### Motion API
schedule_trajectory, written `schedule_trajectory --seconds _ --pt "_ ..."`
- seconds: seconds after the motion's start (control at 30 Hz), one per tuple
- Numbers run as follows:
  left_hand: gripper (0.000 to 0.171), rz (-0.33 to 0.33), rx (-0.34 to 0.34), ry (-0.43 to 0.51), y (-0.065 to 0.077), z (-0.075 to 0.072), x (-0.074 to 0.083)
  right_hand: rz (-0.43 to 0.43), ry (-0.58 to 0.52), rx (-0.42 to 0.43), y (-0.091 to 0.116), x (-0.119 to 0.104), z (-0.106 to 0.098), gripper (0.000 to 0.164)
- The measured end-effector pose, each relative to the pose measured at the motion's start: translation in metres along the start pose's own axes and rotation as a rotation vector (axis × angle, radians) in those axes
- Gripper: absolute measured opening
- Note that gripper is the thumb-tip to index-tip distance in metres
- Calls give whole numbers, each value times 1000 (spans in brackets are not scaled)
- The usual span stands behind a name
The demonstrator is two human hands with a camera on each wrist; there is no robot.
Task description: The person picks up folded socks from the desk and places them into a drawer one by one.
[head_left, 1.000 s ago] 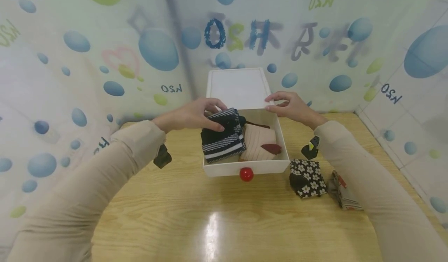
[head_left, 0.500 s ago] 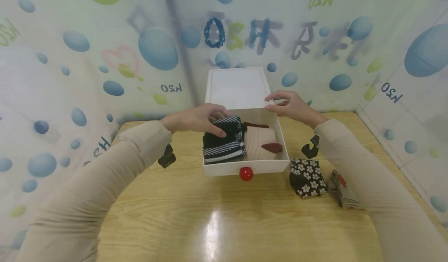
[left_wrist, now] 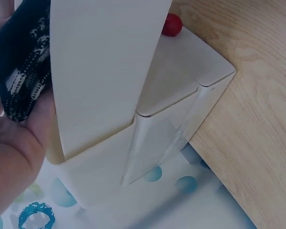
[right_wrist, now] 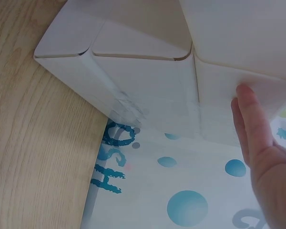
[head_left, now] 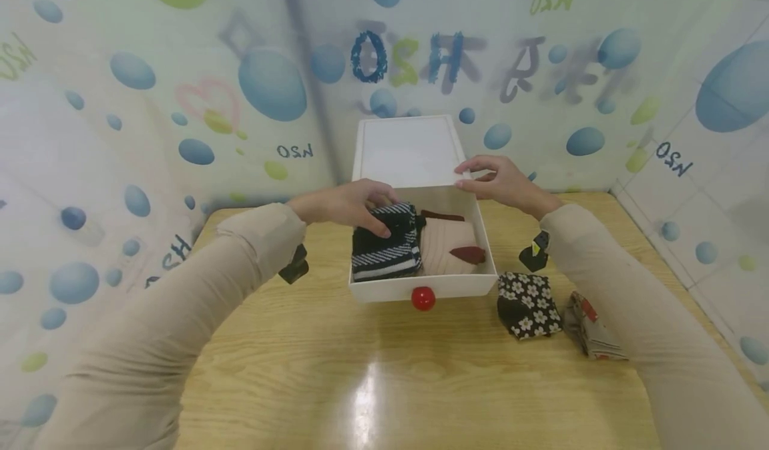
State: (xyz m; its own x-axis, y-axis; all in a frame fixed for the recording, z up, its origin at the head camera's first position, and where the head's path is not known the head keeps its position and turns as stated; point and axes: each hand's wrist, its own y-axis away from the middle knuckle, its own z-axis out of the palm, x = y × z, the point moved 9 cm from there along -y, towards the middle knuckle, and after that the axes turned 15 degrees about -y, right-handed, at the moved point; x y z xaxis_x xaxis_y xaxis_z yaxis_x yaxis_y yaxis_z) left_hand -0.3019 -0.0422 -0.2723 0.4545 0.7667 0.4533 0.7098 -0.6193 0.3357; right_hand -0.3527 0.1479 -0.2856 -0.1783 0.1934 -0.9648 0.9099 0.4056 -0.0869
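Note:
A white drawer [head_left: 384, 292] with a red round knob [head_left: 423, 298] stands pulled out from a white drawer unit [head_left: 411, 149]. My left hand [head_left: 351, 204] pinches a folded black-and-white knit sock [head_left: 387, 246] on the drawer's left side, thumb on top; its other fingers are partly hidden behind it. In the left wrist view, fingers and thumb lie on both sides of the dark sock [left_wrist: 26, 62]. Beside it in the drawer lies a folded beige ribbed sock [head_left: 444, 243] with a maroon patch. My right hand [head_left: 504, 181] rests straight fingers against the unit's upper right edge.
Right of the drawer, a folded black sock with white flowers [head_left: 531, 303] lies on the wooden table [head_left: 288, 370]. A grey-beige folded sock [head_left: 591, 330] lies farther right, close to the right sleeve. A patterned wall [head_left: 529, 89] stands behind the unit.
My left hand has lowered the black-and-white sock from a tilt to flatter in the drawer and shifted slightly right. My right hand stays in place.

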Motion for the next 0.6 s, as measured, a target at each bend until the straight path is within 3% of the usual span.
schedule_trajectory --seconds 0.2,0.43,0.6 --pt "52 13 -26 7 -6 2 1 3 3 -1 -1 1 0 40" --pt "55 -6 -14 -69 -8 1 1 1 1 -3 -1 1 0 39" --pt "56 23 12 -126 -9 -1 5 1 -4 -4 -1 1 0 38"
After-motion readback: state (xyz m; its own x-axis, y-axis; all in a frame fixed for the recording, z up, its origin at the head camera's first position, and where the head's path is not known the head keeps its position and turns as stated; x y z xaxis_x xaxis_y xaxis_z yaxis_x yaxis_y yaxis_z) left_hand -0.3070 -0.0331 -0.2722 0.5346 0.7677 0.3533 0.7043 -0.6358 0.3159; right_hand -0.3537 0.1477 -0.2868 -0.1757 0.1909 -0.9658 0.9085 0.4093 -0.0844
